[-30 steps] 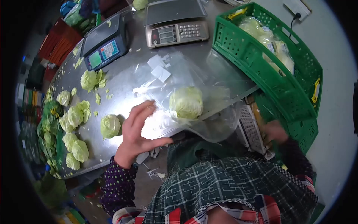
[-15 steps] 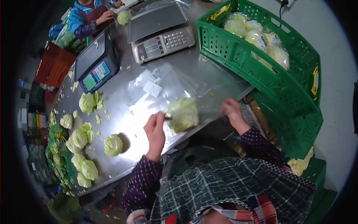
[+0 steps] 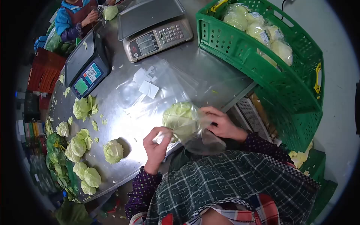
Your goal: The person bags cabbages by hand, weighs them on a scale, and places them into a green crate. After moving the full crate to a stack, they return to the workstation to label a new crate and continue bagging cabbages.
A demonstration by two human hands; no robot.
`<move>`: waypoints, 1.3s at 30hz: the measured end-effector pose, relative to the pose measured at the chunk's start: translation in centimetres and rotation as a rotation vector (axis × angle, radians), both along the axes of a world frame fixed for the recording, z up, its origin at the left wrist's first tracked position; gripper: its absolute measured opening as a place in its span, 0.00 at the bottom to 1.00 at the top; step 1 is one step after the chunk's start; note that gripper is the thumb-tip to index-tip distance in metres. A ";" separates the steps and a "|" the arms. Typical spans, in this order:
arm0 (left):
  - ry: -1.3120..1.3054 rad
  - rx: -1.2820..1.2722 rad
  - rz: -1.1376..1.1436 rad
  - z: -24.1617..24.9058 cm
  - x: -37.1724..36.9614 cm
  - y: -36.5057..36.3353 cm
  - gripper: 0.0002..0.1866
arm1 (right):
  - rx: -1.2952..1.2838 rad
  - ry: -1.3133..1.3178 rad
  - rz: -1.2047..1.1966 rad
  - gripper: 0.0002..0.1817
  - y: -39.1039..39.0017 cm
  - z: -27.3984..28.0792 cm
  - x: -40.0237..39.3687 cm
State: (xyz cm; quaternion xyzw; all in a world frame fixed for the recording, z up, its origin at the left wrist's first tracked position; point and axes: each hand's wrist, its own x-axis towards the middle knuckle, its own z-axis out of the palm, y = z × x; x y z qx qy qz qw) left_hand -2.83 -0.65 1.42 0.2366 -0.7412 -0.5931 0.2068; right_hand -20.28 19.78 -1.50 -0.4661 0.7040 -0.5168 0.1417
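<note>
Near the front edge of the steel table, a pale green cabbage point(image 3: 179, 113) sits in a clear plastic bag point(image 3: 206, 144). My left hand point(image 3: 155, 147) pinches the plastic at the lower left of the cabbage. On the other side, my right hand point(image 3: 222, 124) grips the bag close against the cabbage, its fingers curled and partly hidden. Loose film hangs between my hands toward my apron. Flat clear bags point(image 3: 167, 80) lie behind the cabbage, with white labels point(image 3: 148, 89) on them. To the left stands a single unwrapped cabbage point(image 3: 113, 151).
A silver scale point(image 3: 161, 39) and a dark scale point(image 3: 88, 71) stand at the back. On the right, a green crate point(image 3: 240, 62) holds bagged cabbages point(image 3: 258, 33). More cabbages point(image 3: 77, 145) and leaf scraps line the left. Beyond the scales, another person point(image 3: 77, 20) handles a cabbage.
My right hand has come left, from out beside the table edge to the cabbage, gathering the plastic. My left hand has moved slightly down, still at the bag. The view has shifted a little.
</note>
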 end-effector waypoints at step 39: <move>-0.340 0.610 0.170 -6.2 0.1 -2.0 0.23 | 0.150 -0.569 0.270 0.33 -4.8 0.8 -4.4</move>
